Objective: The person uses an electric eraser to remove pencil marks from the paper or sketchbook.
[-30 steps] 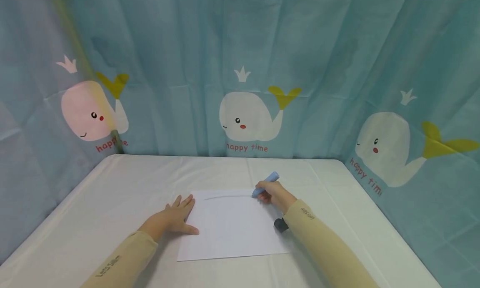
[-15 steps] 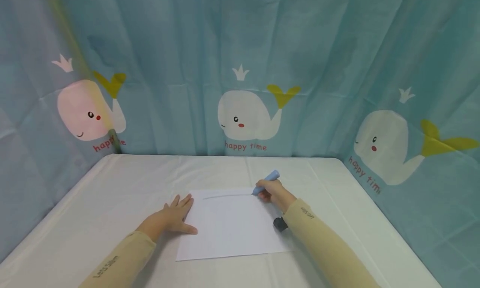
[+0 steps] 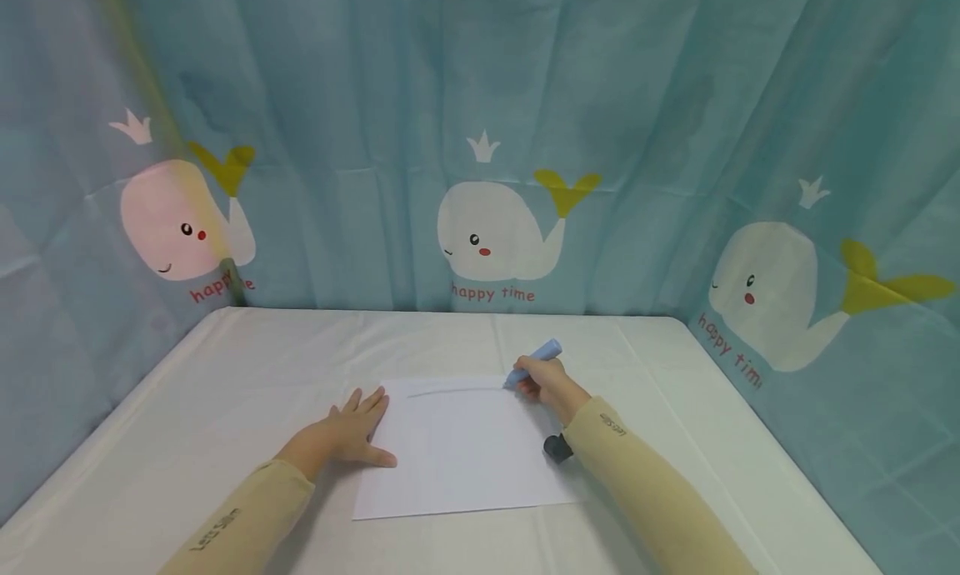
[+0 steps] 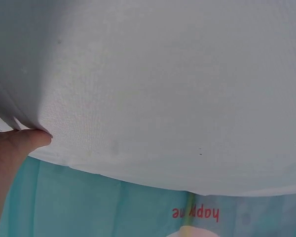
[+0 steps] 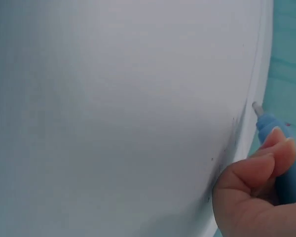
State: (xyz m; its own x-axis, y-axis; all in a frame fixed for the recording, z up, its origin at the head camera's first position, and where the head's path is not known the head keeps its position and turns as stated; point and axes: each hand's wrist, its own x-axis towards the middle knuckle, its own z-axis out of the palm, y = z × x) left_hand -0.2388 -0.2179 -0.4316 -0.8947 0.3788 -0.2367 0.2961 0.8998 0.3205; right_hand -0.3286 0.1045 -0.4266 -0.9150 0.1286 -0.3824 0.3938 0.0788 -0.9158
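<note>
So far there's just one faint line drawn across the top of the sheet of paper (image 3: pixel 457 446), and the rest of the page is blank, so I'd say the drawing has barely started. The right hand (image 3: pixel 546 385) has its fingers wrapped around a blue marker (image 3: pixel 532 365) with the tip down at the line's right end, while the left hand (image 3: pixel 351 432) lies flat, fingers spread, pinning the paper's left edge to the counter (image 3: pixel 247 367). A small black thing, maybe the marker's cap (image 3: pixel 558 448), sits by the right forearm at the paper's edge, and whale-print curtains (image 3: pixel 495 142) hang behind; nothing's blocking the page.
</note>
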